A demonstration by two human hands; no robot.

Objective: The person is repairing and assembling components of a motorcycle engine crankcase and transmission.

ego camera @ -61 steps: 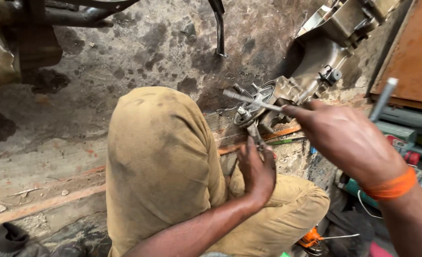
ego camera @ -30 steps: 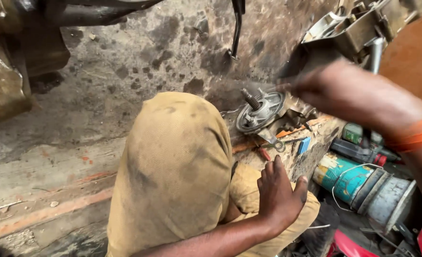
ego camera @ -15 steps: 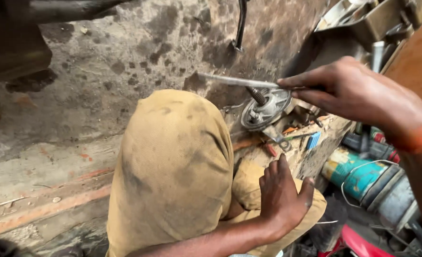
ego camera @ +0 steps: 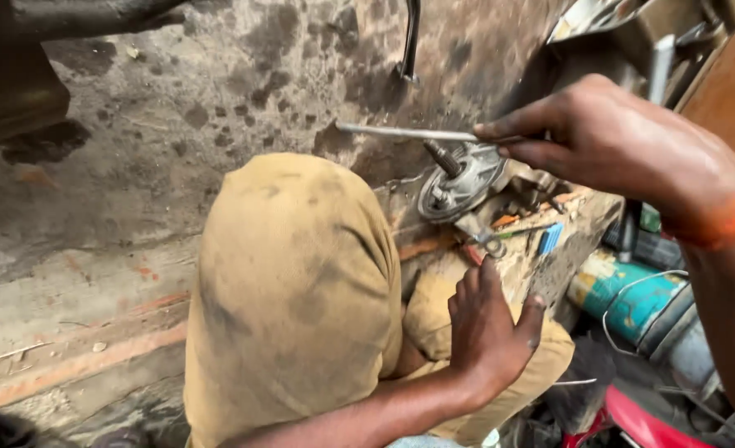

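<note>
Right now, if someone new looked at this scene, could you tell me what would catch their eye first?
Probably the right hand at upper right, pinching a thin metal rod that points left above a round, greasy metal part on a cluttered wooden bench. Next, the raised knee in stained tan trousers fills the centre, with the left hand open beside it, holding nothing.

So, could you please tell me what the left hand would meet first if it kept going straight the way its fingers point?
Most likely the small tools lying on the cluttered bench edge, just past the left hand's fingertips; the round metal part sits further up. Depth is hard to judge.
</note>
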